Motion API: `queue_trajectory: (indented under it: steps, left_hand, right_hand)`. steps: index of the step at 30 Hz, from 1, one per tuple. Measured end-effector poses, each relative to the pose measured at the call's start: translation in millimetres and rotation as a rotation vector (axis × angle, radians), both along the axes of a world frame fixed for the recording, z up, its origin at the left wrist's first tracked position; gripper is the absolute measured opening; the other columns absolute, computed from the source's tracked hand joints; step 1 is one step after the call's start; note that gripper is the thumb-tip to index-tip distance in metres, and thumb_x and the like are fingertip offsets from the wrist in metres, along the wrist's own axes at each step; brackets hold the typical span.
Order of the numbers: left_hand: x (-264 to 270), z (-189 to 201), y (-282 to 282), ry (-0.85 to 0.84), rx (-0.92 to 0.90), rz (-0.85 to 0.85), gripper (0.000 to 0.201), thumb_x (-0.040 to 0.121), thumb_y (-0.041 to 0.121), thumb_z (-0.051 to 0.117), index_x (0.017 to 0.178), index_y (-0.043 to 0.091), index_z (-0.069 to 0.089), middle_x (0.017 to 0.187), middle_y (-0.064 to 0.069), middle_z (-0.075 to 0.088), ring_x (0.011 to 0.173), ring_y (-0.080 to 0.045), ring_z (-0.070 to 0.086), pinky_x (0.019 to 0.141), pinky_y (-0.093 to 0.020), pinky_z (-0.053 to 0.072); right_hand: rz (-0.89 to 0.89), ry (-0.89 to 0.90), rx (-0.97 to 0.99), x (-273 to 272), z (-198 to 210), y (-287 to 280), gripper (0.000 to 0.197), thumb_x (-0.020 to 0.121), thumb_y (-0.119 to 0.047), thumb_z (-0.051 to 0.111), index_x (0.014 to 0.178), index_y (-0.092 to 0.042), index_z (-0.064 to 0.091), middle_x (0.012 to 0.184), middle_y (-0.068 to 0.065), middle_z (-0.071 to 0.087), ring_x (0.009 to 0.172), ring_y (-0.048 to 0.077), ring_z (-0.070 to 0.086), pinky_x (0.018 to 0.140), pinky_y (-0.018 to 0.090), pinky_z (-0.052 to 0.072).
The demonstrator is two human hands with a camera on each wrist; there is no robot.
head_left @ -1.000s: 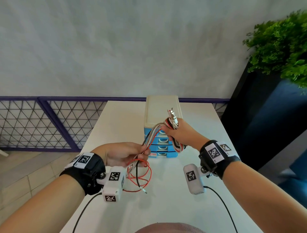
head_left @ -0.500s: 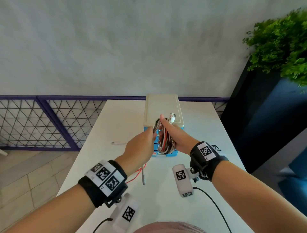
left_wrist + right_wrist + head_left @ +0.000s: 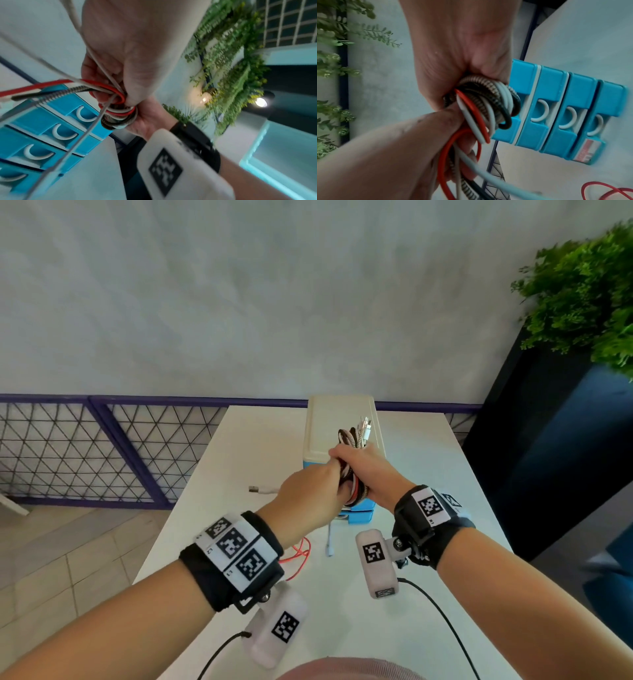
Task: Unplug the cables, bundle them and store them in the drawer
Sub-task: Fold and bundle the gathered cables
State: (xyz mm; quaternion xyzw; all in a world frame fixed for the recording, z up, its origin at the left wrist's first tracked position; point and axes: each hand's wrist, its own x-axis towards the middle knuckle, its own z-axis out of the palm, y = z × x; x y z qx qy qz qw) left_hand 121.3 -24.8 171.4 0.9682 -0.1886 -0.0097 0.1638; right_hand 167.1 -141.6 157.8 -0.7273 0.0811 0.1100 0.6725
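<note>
Red, white, black and braided cables (image 3: 354, 474) are wound into one bundle, and the right hand (image 3: 368, 474) is clamped around it. The left hand (image 3: 310, 494), pressed against the right, grips the loose ends, it seems. Both hands are above the white table (image 3: 246, 460), in front of the blue drawer unit (image 3: 556, 116), whose drawers look closed.
</note>
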Motion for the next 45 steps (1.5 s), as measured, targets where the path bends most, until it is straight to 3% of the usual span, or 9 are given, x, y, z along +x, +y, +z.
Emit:
queue_trajectory:
  steps: [7, 11, 14, 18, 26, 32, 36, 42, 45]
  left_hand:
    - [13.2, 3.9, 23.2, 0.255, -0.16, 0.043, 0.022, 0.087, 0.046, 0.056, 0.094, 0.026, 0.056, 0.09, 0.005, 0.069, 0.085, -0.016, 0.065, 0.081, -0.04, 0.052]
    - [11.0, 3.6, 26.0, 0.162, 0.184, -0.004, 0.033, 0.094, 0.051, 0.04, 0.07, 0.028, 0.041, 0.075, 0.009, 0.059, 0.079, -0.018, 0.053, 0.078, -0.037, 0.033]
    - [8.6, -5.7, 38.6, 0.14, 0.356, -0.024, 0.042, 0.096, 0.052, 0.034, 0.069, 0.022, 0.047, 0.072, 0.005, 0.059, 0.077, -0.022, 0.056, 0.075, -0.036, 0.033]
    - [-3.7, -30.9, 51.8, 0.254, 0.126, -0.045, 0.042, 0.099, 0.046, 0.028, 0.072, 0.023, 0.05, 0.071, 0.002, 0.069, 0.072, -0.019, 0.063, 0.074, -0.036, 0.049]
    - [-4.2, -44.9, 51.4, 0.286, -0.179, -0.033, 0.036, 0.094, 0.049, 0.042, 0.068, 0.025, 0.05, 0.065, 0.008, 0.065, 0.056, -0.002, 0.05, 0.062, -0.025, 0.041]
    - [4.8, -36.1, 60.7, 0.598, -0.754, 0.054, 0.056, 0.075, 0.077, 0.047, 0.086, 0.027, 0.07, 0.112, 0.007, 0.069, 0.113, -0.014, 0.057, 0.1, -0.031, 0.036]
    - [13.3, -25.7, 64.3, 0.991, -1.322, 0.182, 0.047, 0.086, 0.055, 0.048, 0.077, 0.012, 0.065, 0.115, -0.019, 0.066, 0.117, -0.029, 0.059, 0.106, -0.035, 0.037]
    - [11.1, -34.7, 65.6, 1.182, -1.18, 0.184, 0.036, 0.086, 0.022, 0.058, 0.117, 0.004, 0.059, 0.091, -0.006, 0.067, 0.077, -0.014, 0.066, 0.074, -0.027, 0.058]
    - [7.6, -37.3, 67.6, 1.12, -1.002, 0.177, 0.017, 0.098, 0.015, 0.045, 0.097, 0.007, 0.061, 0.082, -0.002, 0.061, 0.073, -0.012, 0.062, 0.077, -0.024, 0.055]
  right_hand:
    - [-0.109, -0.157, 0.008, 5.9, -2.7, -2.5, 0.008, 0.085, -0.012, 0.061, 0.078, -0.007, 0.06, 0.07, 0.006, 0.069, 0.069, 0.016, 0.071, 0.07, 0.034, 0.06]
    - [-0.152, -0.205, -0.059, 4.6, -5.6, 2.0, 0.005, 0.087, -0.014, 0.058, 0.086, -0.01, 0.058, 0.067, -0.001, 0.07, 0.059, 0.009, 0.067, 0.054, 0.023, 0.056]
    - [-0.248, -0.204, -0.024, 8.2, -2.6, -1.6, 0.008, 0.088, -0.013, 0.056, 0.081, -0.009, 0.057, 0.065, 0.004, 0.068, 0.051, 0.016, 0.061, 0.052, 0.029, 0.053]
    - [-0.303, -0.19, 0.019, 19.5, 8.6, -17.9, 0.017, 0.084, -0.01, 0.054, 0.067, -0.011, 0.052, 0.054, 0.003, 0.058, 0.045, 0.02, 0.054, 0.054, 0.034, 0.05]
    - [-0.227, -0.172, 0.064, 22.5, 8.5, -26.7, 0.013, 0.084, -0.01, 0.055, 0.072, -0.013, 0.05, 0.047, -0.002, 0.055, 0.046, 0.017, 0.053, 0.058, 0.034, 0.05]
    - [-0.093, -0.199, 0.099, 15.1, 4.3, -34.0, 0.013, 0.087, -0.01, 0.057, 0.075, -0.013, 0.052, 0.058, 0.005, 0.054, 0.051, 0.017, 0.054, 0.059, 0.032, 0.051]
    - [0.057, -0.209, 0.164, 9.2, 3.2, -31.7, 0.018, 0.089, -0.009, 0.056, 0.073, -0.012, 0.051, 0.06, 0.006, 0.053, 0.055, 0.019, 0.056, 0.061, 0.034, 0.052]
    - [0.15, -0.245, 0.201, 6.2, 7.3, -31.6, 0.011, 0.088, -0.006, 0.057, 0.079, -0.011, 0.053, 0.063, 0.004, 0.055, 0.063, 0.023, 0.058, 0.073, 0.042, 0.053]
    - [0.142, -0.265, 0.101, 6.2, 9.4, -35.0, 0.011, 0.088, -0.007, 0.058, 0.077, -0.009, 0.058, 0.065, 0.006, 0.063, 0.068, 0.026, 0.063, 0.072, 0.04, 0.055]
